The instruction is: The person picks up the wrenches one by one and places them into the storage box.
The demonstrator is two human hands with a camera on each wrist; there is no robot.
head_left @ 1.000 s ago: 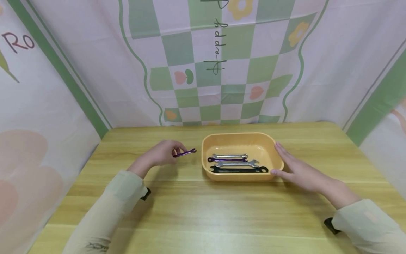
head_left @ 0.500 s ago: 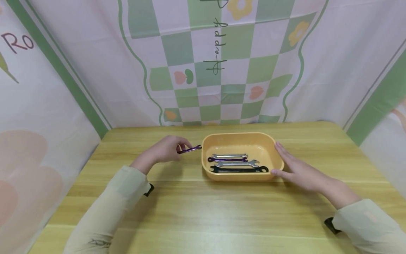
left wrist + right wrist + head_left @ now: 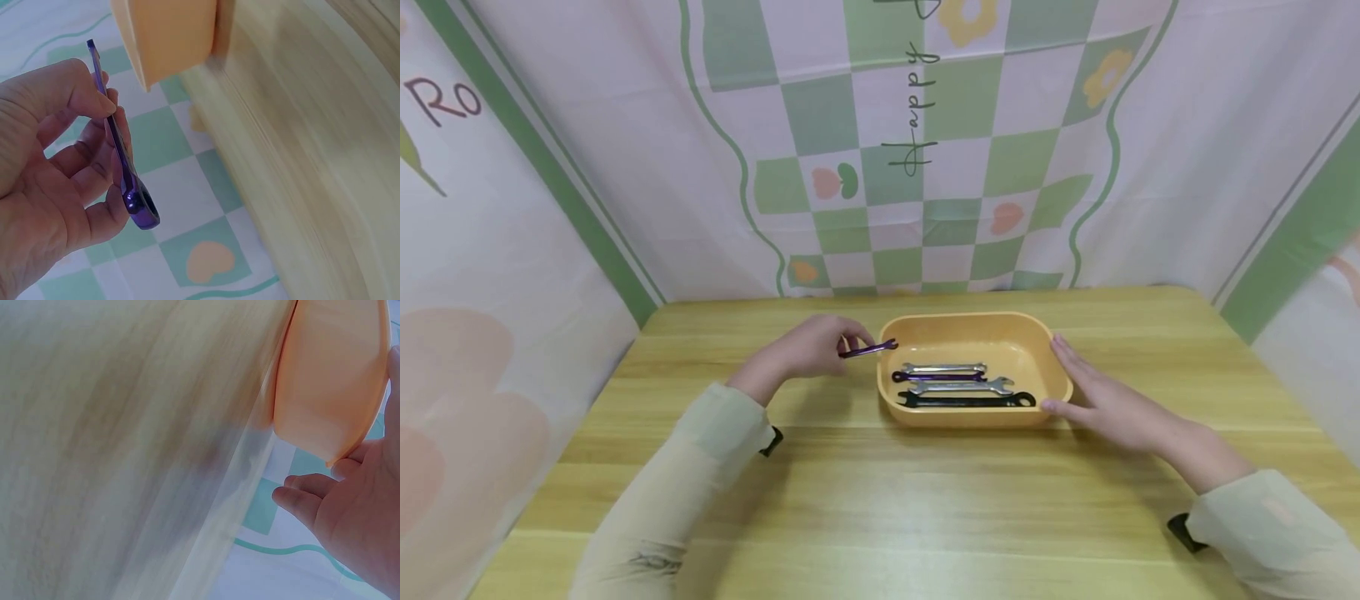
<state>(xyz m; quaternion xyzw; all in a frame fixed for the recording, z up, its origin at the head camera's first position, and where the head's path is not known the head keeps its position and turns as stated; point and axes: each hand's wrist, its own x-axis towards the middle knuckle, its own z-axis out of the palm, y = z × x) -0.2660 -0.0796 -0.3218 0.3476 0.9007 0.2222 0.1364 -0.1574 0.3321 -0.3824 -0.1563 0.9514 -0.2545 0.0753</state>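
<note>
My left hand (image 3: 808, 346) pinches a purple combination wrench (image 3: 871, 349) between thumb and fingers. Its open end reaches over the left rim of a yellow-orange plastic box (image 3: 962, 419); the ring end points down and away from the box in the left wrist view. At the box's right end rests my right hand (image 3: 1108, 408), fingers extended along the wall and thumb at the front corner. Inside, side by side, lie a small silver wrench (image 3: 943, 367), another purple wrench (image 3: 936, 377), a larger silver wrench (image 3: 962, 387) and a black wrench (image 3: 962, 402).
The box stands toward the back of a wooden table (image 3: 880, 508). Behind the table hangs a green-and-white checked cloth (image 3: 895, 225), with more printed cloth on both sides. Bare tabletop lies in front of the box.
My left hand has moved right and slightly toward the back with the purple wrench, bringing its tip over the box's left rim. The right hand and box stay in place.
</note>
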